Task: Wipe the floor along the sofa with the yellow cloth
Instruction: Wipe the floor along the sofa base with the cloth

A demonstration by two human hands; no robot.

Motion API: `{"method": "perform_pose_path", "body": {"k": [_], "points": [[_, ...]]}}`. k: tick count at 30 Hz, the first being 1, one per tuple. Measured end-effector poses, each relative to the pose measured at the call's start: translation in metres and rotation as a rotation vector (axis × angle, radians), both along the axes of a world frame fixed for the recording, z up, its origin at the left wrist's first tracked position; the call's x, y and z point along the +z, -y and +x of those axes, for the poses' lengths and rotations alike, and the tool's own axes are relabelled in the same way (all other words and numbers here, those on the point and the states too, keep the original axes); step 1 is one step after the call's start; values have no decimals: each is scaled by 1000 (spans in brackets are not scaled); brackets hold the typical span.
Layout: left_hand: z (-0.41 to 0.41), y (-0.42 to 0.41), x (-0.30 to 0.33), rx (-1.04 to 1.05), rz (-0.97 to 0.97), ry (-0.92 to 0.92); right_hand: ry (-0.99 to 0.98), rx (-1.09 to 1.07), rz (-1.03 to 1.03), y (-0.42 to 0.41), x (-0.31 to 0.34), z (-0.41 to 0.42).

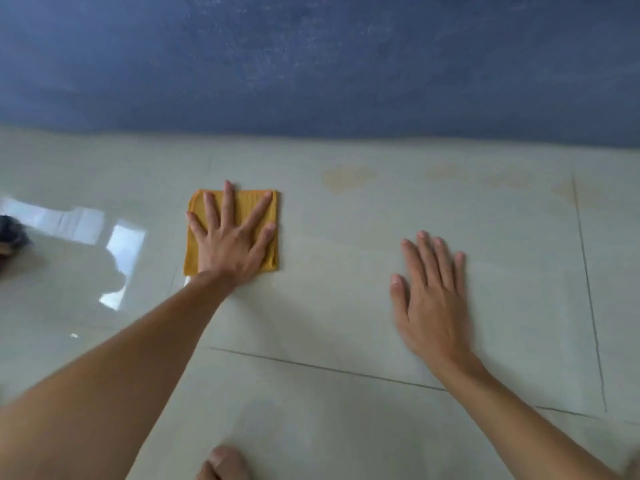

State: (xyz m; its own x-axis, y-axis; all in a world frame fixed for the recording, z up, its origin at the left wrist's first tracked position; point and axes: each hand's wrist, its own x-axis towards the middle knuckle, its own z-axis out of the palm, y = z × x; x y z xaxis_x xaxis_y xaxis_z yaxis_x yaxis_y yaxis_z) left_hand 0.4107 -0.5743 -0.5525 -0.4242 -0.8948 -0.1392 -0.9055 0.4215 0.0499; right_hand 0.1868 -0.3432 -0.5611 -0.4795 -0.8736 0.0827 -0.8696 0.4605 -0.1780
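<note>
Pale glossy floor tiles (346, 306) fill most of the view, crossed by thin dark grout lines (311, 367). A blue fabric surface (311, 64) runs along the far edge. Bright window light reflects (121, 244) on the left, and faint yellowish stains (346, 178) mark the tiles near the blue edge.

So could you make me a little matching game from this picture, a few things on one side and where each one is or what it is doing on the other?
Things:
1. left hand
2. right hand
3. yellow cloth
4. sofa

Places or states:
A. blue, along the top of the view
B. folded into a square, flat on the floor
C. spread flat on the cloth
D. flat on the bare tile, apart from the cloth

Pairs: 1-C, 2-D, 3-B, 4-A
</note>
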Motion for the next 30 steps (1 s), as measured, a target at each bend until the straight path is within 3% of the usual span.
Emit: {"method": "perform_pose_path", "body": {"k": [5, 9, 13, 15, 18, 23, 30], "points": [[-88, 67, -7, 13, -4, -8, -10, -6, -68, 0, -13, -2], [-167, 50, -8, -120, 6, 12, 7, 10, -111, 5, -10, -4], [-188, -9, -9, -287, 11, -34, 438, -120, -432, 2, 3, -16], [-177, -44, -11, -342, -3, -50, 438, -181, -490, -6, 10, -24], [-140, -100, -11, -391, -3, -72, 198, -185, -326, -22, 13, -32], [-38, -148, -8, -299, -25, -60, 98, -159, 50, -40, 9, -30], [9, -91, -3, 6, -18, -16, 9, -150, 63, -43, 2, -28]]}}
